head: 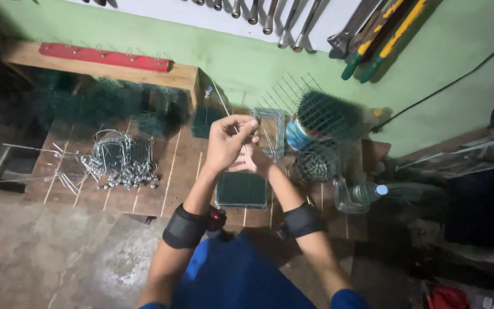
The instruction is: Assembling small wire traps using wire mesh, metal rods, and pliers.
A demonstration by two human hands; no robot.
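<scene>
My left hand (pixel 228 141) is raised over the wooden board (pixel 144 191), its fingers pinched on a thin wire piece (pixel 254 127). Just below and to the right, my right hand (pixel 251 161) is partly hidden behind the left one; it touches the same wire work, and its grip is hard to make out. Under both hands lies a flat stack of dark green mesh panels (pixel 241 189). A small upright wire mesh frame (pixel 271 130) stands just beyond the fingers. Both wrists wear black bands.
A heap of bent wire hooks with metal balls (pixel 120 162) lies at the left. Rolls of green mesh (pixel 326 117) and a blue spool (pixel 297 137) stand at the right, by a clear plastic bottle (pixel 360 194). Tools hang on the green wall (pixel 373 28). A red rail (pixel 104 57) tops a wooden beam.
</scene>
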